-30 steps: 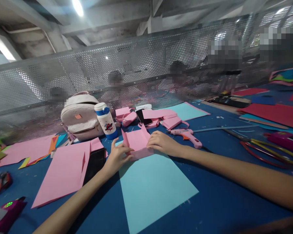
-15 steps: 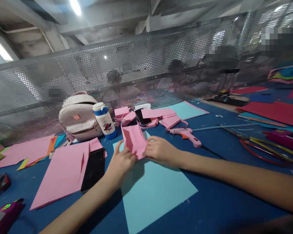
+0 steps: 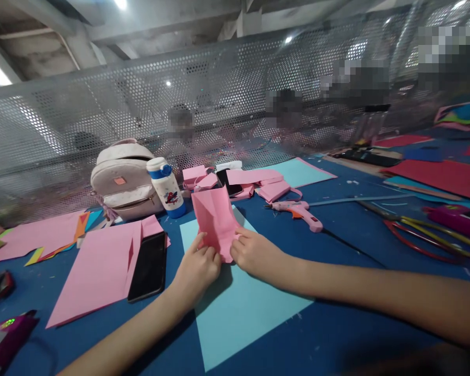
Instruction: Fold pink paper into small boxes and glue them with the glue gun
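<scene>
A folded piece of pink paper [image 3: 217,214] stands raised between my two hands, creased and shaped like an open tray or pocket. My left hand [image 3: 199,266] pinches its lower left edge, thumb pointing up. On the lower right edge, the fingers of my right hand [image 3: 254,253] are curled closed. Beneath them lies a light blue sheet [image 3: 250,313] on the blue table. A black phone [image 3: 148,269] rests left of my left hand, against a larger folded pink sheet [image 3: 97,266].
A pink glue gun [image 3: 303,213] lies to the right, with scissors [image 3: 423,232] beyond it. Behind stand a white bottle [image 3: 167,190] and a pale backpack [image 3: 123,183]. Pink paper pieces [image 3: 274,185] sit at the back. A purple device [image 3: 11,339] is at the near left.
The pink paper has tilted up, so its inner face shows more toward me. Both hands keep their grip on its lower edges. The view has shifted slightly.
</scene>
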Demonstrator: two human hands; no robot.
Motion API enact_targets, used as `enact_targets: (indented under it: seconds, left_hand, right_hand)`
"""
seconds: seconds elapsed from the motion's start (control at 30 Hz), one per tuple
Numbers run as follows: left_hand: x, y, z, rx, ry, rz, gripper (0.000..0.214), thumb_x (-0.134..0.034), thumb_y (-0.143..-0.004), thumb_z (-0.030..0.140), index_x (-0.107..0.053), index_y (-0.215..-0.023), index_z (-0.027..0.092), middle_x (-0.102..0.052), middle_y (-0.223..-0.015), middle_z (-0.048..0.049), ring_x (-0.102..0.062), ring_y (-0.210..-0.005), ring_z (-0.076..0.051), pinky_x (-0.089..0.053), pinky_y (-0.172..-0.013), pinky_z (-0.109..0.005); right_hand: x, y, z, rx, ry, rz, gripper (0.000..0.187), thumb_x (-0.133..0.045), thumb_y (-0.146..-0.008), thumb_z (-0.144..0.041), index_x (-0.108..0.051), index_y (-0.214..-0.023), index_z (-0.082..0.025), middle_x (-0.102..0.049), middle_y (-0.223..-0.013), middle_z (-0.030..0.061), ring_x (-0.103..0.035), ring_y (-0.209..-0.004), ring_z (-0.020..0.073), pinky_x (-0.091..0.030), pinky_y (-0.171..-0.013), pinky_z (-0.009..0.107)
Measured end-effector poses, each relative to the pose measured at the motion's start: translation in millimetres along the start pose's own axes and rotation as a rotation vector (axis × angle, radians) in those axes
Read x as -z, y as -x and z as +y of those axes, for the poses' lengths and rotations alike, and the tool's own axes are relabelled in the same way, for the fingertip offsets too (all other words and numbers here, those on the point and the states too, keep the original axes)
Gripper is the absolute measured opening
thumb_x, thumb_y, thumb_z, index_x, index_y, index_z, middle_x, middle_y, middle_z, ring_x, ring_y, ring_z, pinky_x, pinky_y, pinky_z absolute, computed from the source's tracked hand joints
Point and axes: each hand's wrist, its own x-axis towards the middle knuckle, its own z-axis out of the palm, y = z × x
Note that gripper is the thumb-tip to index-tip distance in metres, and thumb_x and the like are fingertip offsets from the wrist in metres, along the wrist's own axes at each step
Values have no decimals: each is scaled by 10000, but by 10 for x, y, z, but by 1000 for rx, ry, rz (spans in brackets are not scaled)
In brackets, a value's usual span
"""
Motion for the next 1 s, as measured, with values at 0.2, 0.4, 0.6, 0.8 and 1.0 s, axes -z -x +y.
enact_targets:
  seconds: [0.2,0.4,0.6,0.8,1.0]
  left_hand:
    - [-9,17,-95,94,186,-104,255,-451,-879,7,-622,-770,161,-624,-689,-35,-616,-667,-199,-437,-1047,-495]
    - [-66,-108,-162,282,414,-213,107,-541,-890,99,-605,-835,164,-657,-775,-35,-633,-754,-215,-362,-1064,-535]
    - [-10,-159,-273,401,614,-327,215,-655,-882,249,-590,-694,168,-654,-691,-7,-601,-692,-176,-378,-1021,-453]
    - [4,-138,-381,412,838,-496,301,-762,-774,330,-565,-608,174,-583,-599,51,-565,-685,-148,-359,-1017,-374]
    - [-96,-88,-526,501,939,-612,413,-747,-730,437,-488,-550,171,-427,-586,58,-426,-614,-124,-301,-579,-247]
  right_hand:
    - [51,-12,173,-52,-100,-16,223,-533,-860,10,-696,-814,-135,-731,-770,74,-647,-738,207,-436,-901,357]
    - [-33,-64,300,-111,-364,30,138,-559,-916,-78,-669,-876,-151,-741,-861,59,-628,-811,197,-377,-912,355]
    - [32,-66,417,-211,-578,-86,36,-625,-874,-173,-656,-893,-177,-670,-770,32,-572,-798,203,-310,-691,279]
    - [158,-36,565,-225,-848,-315,106,-660,-760,-182,-555,-753,-170,-466,-667,-34,-451,-675,130,-211,-575,247]
    - [30,-78,619,-260,-908,-409,188,-672,-762,-271,-517,-718,-174,-456,-675,-50,-429,-623,108,-212,-547,240]
